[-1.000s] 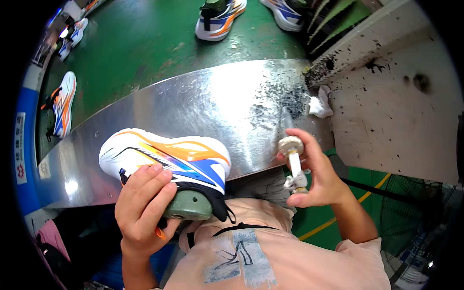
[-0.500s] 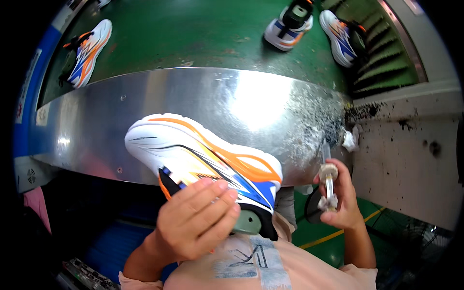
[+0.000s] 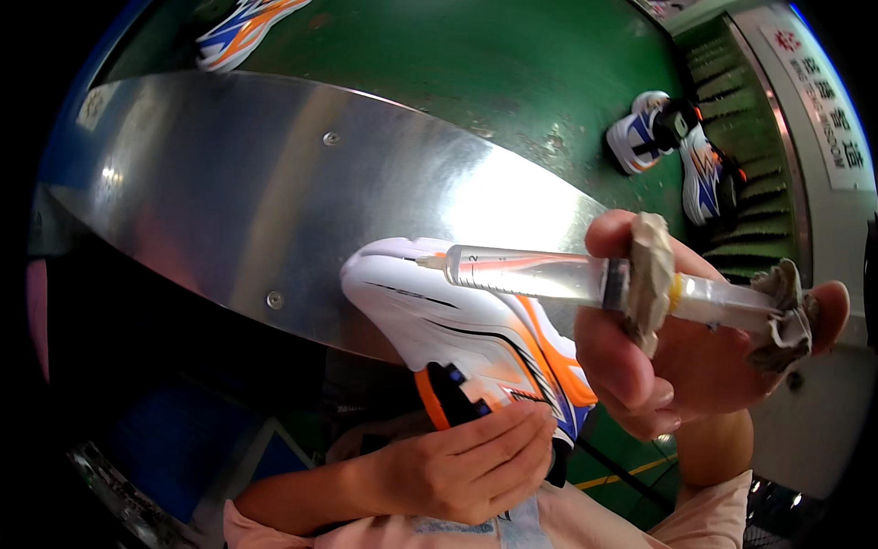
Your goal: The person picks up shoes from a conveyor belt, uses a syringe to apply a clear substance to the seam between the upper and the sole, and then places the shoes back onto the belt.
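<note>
My left hand [image 3: 466, 457] grips a white running shoe [image 3: 412, 297] with orange and blue trim around its upper. The shoe lies on its side, toe pointing up and left, held over the near edge of a metal ledge. In my right hand [image 3: 713, 357] is a clear syringe [image 3: 530, 273], its barrel roughly level. Greyish, crusted wrapping covers its flange and plunger end. The fingers hold it at the flange, with the thumb at the plunger. In the picture the needle tip overlaps the shoe's sole edge near the toe; whether they touch I cannot tell.
Beyond the shiny metal ledge [image 3: 210, 183] runs a green belt [image 3: 457, 64]. One similar shoe [image 3: 242, 37] sits at the far left. Two more shoes, one nearer [image 3: 634, 142] and one beside it [image 3: 702, 178], rest by a dark strip curtain [image 3: 764, 183] at the right.
My right hand has brought the syringe up and left over the shoe, turning it from upright to nearly level. The shoe and left hand sit farther right in the picture; the view has shifted.
</note>
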A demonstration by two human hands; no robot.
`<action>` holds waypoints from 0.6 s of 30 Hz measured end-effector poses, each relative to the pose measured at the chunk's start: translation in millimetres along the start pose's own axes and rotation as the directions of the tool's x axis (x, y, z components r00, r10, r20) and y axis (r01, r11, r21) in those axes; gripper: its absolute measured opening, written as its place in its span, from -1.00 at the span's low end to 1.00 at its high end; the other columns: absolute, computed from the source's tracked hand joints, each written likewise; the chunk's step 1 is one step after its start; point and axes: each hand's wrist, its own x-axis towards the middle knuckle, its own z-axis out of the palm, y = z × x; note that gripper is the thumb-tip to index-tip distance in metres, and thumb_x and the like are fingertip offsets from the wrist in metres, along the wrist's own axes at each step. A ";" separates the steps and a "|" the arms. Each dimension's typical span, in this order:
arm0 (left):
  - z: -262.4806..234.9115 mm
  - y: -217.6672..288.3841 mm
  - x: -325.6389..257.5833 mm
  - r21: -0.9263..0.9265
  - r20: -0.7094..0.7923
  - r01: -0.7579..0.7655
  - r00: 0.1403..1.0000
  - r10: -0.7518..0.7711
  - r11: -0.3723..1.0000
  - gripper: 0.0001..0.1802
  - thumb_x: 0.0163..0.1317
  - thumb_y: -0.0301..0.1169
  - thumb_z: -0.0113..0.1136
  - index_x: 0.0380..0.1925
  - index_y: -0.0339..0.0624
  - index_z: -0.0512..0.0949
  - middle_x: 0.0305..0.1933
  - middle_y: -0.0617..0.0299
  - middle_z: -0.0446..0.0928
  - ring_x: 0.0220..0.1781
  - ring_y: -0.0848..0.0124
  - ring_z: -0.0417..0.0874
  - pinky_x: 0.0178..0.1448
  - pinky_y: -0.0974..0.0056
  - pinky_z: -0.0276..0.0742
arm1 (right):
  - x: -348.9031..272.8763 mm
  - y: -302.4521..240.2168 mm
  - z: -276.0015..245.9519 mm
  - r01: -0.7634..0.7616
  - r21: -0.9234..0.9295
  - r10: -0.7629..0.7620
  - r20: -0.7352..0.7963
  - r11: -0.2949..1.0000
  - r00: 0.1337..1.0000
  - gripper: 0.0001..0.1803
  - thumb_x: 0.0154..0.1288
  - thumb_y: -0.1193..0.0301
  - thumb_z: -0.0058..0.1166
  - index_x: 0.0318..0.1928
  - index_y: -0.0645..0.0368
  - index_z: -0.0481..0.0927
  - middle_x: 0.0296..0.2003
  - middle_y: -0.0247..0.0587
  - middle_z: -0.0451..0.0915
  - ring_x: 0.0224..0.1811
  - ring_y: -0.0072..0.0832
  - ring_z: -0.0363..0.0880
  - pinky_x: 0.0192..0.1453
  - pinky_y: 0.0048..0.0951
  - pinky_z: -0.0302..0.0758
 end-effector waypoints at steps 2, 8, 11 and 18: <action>5.6 -1.0 -4.7 0.036 -0.038 -0.007 0.999 0.008 0.999 -0.81 0.17 -0.42 0.08 -0.28 -0.27 0.59 -0.10 0.15 0.62 0.08 0.29 0.62 0.32 0.22 0.43 | 17.9 5.1 -8.0 -0.018 0.029 0.014 0.126 0.999 0.992 0.70 -0.60 -0.70 0.01 0.40 0.40 -0.07 -0.04 0.23 0.41 -0.39 -0.59 0.24 -0.52 -0.66 0.24; 4.2 -1.8 -7.0 0.058 -0.052 -0.023 0.998 0.026 0.998 -0.84 0.16 -0.43 0.10 -0.29 -0.21 0.59 -0.07 0.20 0.61 0.05 0.33 0.63 0.25 0.27 0.50 | 39.9 9.7 -13.2 -0.116 0.018 0.110 0.196 0.993 0.975 0.66 -0.50 -0.65 0.10 0.42 0.33 -0.18 -0.02 0.19 0.39 -0.36 -0.57 0.24 -0.50 -0.63 0.28; 5.7 -3.3 -9.4 0.056 -0.069 -0.033 0.997 0.037 0.998 -0.83 0.16 -0.43 0.10 -0.29 -0.23 0.59 -0.08 0.17 0.62 0.05 0.30 0.63 0.26 0.25 0.50 | 46.5 6.5 -11.0 -0.143 -0.097 0.158 0.169 0.985 0.973 0.62 -0.42 -0.61 0.11 0.43 0.32 -0.20 -0.03 0.18 0.39 -0.36 -0.57 0.24 -0.50 -0.63 0.29; 7.6 -5.1 -10.8 0.077 -0.082 -0.034 0.996 0.040 0.996 -0.83 0.16 -0.43 0.09 -0.29 -0.26 0.58 -0.09 0.14 0.62 0.03 0.29 0.63 0.26 0.23 0.50 | 54.1 -7.5 -0.4 -0.223 -0.400 0.259 0.038 0.889 0.965 0.33 -0.04 -0.38 0.19 0.42 0.27 -0.18 -0.12 0.19 0.42 -0.37 -0.50 0.29 -0.46 -0.59 0.39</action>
